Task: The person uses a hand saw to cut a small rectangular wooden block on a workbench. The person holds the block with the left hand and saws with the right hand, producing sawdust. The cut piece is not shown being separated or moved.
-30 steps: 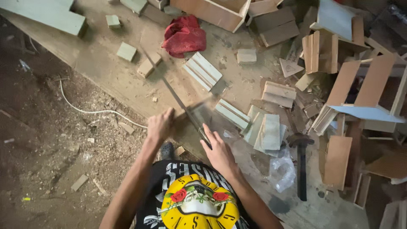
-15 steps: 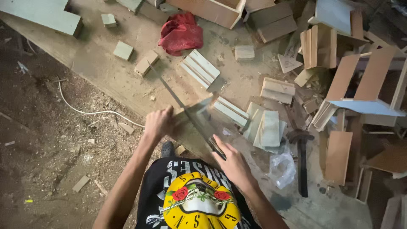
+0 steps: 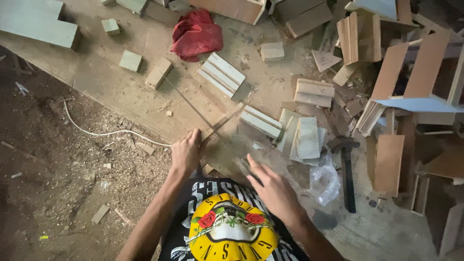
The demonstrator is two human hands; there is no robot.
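Observation:
My left hand (image 3: 186,152) presses down on a thin wooden strip (image 3: 224,123) at the edge of a dusty board (image 3: 121,96) on the ground. My right hand (image 3: 273,188) grips the handle of a handsaw (image 3: 193,108). The saw's narrow blade runs diagonally away from me, across the strip and just right of my left hand. The handle and the strip are blurred by motion, and my fingers hide most of the handle. My black shirt with a yellow print fills the bottom of the view.
A red cloth (image 3: 195,36) lies at the far side. Stacks of pale slats (image 3: 222,75) and small wood blocks (image 3: 130,60) are scattered around. A dark hammer (image 3: 345,169), a clear plastic bag (image 3: 324,181) and leaning panels (image 3: 389,164) are on the right. A white cable (image 3: 106,133) crosses sawdust on the left.
My right hand has slid back toward my body with the saw, then held roughly in place. My left hand has stayed on the strip.

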